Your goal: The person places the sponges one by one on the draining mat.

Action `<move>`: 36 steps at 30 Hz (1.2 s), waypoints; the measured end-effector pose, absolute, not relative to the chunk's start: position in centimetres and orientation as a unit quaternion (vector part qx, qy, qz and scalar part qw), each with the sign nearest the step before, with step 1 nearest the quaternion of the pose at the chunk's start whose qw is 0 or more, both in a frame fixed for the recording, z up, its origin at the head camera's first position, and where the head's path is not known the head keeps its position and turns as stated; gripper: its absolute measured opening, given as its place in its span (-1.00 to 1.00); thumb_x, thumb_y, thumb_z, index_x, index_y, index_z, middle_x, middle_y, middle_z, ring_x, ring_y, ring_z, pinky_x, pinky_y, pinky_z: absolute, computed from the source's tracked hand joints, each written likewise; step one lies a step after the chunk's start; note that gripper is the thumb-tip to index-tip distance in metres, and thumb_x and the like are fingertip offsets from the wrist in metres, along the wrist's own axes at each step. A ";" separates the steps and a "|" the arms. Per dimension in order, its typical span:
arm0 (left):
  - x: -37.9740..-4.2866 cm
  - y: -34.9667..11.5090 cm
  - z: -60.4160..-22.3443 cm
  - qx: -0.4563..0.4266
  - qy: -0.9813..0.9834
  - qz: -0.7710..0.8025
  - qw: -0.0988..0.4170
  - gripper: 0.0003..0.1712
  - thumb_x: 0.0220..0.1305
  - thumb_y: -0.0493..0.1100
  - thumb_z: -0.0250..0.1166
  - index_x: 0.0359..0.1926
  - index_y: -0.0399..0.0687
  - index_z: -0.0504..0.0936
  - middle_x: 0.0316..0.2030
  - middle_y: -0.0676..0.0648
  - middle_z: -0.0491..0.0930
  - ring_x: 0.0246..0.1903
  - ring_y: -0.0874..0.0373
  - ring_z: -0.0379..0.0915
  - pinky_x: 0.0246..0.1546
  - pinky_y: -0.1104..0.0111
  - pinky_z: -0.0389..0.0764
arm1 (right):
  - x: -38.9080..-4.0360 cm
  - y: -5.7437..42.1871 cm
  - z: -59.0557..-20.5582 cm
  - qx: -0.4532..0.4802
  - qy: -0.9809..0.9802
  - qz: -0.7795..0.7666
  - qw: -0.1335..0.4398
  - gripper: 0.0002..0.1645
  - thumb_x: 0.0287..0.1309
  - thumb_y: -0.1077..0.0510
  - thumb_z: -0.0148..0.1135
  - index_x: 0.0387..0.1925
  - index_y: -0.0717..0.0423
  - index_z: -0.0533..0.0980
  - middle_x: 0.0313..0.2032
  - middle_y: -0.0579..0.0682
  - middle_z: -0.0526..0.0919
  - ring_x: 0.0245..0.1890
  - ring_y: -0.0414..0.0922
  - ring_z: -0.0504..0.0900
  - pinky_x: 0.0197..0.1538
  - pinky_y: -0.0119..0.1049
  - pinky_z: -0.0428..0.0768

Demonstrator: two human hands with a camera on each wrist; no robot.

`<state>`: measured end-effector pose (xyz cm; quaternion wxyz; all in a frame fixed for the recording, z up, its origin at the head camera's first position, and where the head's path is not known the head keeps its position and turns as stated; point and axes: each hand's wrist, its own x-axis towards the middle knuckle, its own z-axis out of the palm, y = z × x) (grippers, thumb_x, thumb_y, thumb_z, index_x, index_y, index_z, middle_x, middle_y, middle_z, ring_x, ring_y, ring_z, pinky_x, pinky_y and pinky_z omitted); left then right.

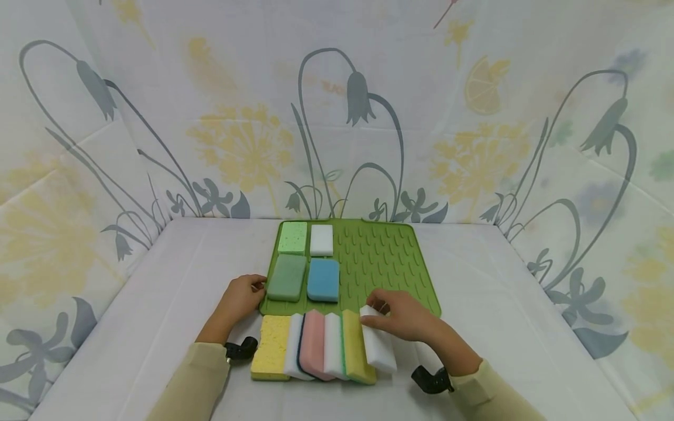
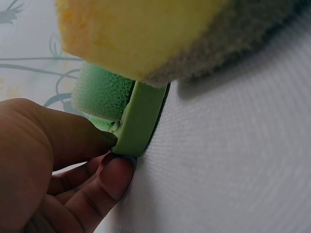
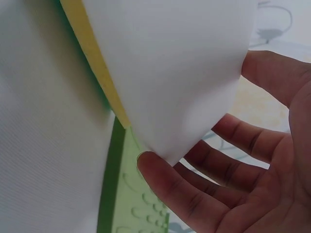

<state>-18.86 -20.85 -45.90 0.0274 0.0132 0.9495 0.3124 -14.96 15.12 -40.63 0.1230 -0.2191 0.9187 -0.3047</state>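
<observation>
At the right end of a sponge row, my right hand (image 1: 405,314) holds a white sponge (image 1: 378,345) by its far end, thumb and fingers on its edges. This sponge leans over the neighbouring yellow sponge (image 1: 358,354). My left hand (image 1: 243,297) pinches the near-left rim of a green textured mat (image 1: 381,251); in the left wrist view, thumb and forefinger meet at that rim (image 2: 141,119). On the mat's left side lie a light green sponge (image 1: 292,238), a small white sponge (image 1: 322,240), a green sponge (image 1: 286,278) and a blue sponge (image 1: 323,280).
Along the mat's near edge the row continues leftward with a white sponge (image 1: 333,345), a pink sponge (image 1: 314,345), another white one and a flat yellow sponge (image 1: 271,348). White cloth (image 1: 489,292) covers the table, and a patterned curtain (image 1: 253,76) rises behind.
</observation>
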 end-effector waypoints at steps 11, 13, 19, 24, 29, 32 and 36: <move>-18.8 -20.8 -45.9 0.012 0.949 0.314 0.024 -0.58 0.33 -0.23 0.16 0.17 -0.30 0.55 -0.10 -0.21 0.63 -0.13 -0.03 0.58 -0.26 0.21 0.60 | -16.3 15.2 -39.0 -0.221 0.922 -0.294 0.116 -0.59 0.12 -0.24 0.30 -0.12 -0.11 0.53 -0.18 -0.11 0.63 -0.10 -0.12 0.61 -0.16 -0.24 0.58; -18.8 -20.9 -45.9 0.013 0.949 0.315 0.024 -0.58 0.33 -0.23 0.15 0.17 -0.31 0.55 -0.10 -0.22 0.63 -0.13 -0.03 0.58 -0.27 0.22 0.60 | -16.6 15.1 -38.5 -0.222 0.923 -0.293 0.115 -0.59 0.12 -0.23 0.31 -0.12 -0.10 0.53 -0.17 -0.10 0.63 -0.09 -0.12 0.61 -0.14 -0.22 0.58; -18.8 -20.9 -45.9 0.011 0.948 0.318 0.025 -0.58 0.32 -0.24 0.16 0.16 -0.29 0.55 -0.10 -0.21 0.63 -0.13 -0.02 0.58 -0.26 0.21 0.60 | -17.8 15.0 -37.4 -0.224 0.927 -0.279 0.112 -0.56 0.14 -0.24 0.28 -0.08 -0.08 0.53 -0.13 -0.08 0.63 -0.06 -0.09 0.61 -0.04 -0.14 0.58; -18.9 -21.1 -46.2 0.013 0.947 0.321 0.028 -0.58 0.33 -0.23 0.15 0.17 -0.28 0.55 -0.09 -0.20 0.63 -0.12 -0.02 0.57 -0.26 0.21 0.60 | -18.9 14.8 -36.6 -0.226 0.931 -0.267 0.108 -0.52 0.17 -0.23 0.26 -0.04 -0.03 0.53 -0.11 -0.04 0.63 -0.05 -0.06 0.61 -0.05 -0.14 0.59; -18.9 -21.0 -46.2 0.014 0.947 0.319 0.027 -0.59 0.33 -0.23 0.15 0.16 -0.29 0.56 -0.10 -0.20 0.63 -0.13 -0.03 0.58 -0.25 0.20 0.60 | -20.2 14.7 -36.1 -0.218 0.933 -0.262 0.111 -0.50 0.18 -0.25 0.23 0.00 -0.04 0.51 -0.04 -0.01 0.61 0.01 -0.03 0.59 0.00 -0.11 0.58; -18.9 -21.0 -46.1 0.013 0.948 0.316 0.024 -0.59 0.33 -0.23 0.14 0.16 -0.28 0.56 -0.11 -0.19 0.64 -0.13 -0.02 0.58 -0.23 0.19 0.60 | -20.9 14.5 -35.7 -0.220 0.933 -0.262 0.107 -0.48 0.19 -0.25 0.23 0.02 -0.02 0.51 -0.02 0.01 0.61 0.02 -0.01 0.59 0.01 -0.09 0.58; -18.8 -21.0 -46.1 0.012 0.949 0.315 0.023 -0.59 0.33 -0.25 0.14 0.16 -0.28 0.56 -0.11 -0.18 0.64 -0.12 -0.02 0.58 -0.23 0.19 0.60 | -21.8 14.1 -35.3 -0.218 0.935 -0.260 0.104 -0.45 0.20 -0.26 0.21 0.06 -0.01 0.50 0.02 0.04 0.61 0.05 0.01 0.59 0.04 -0.07 0.58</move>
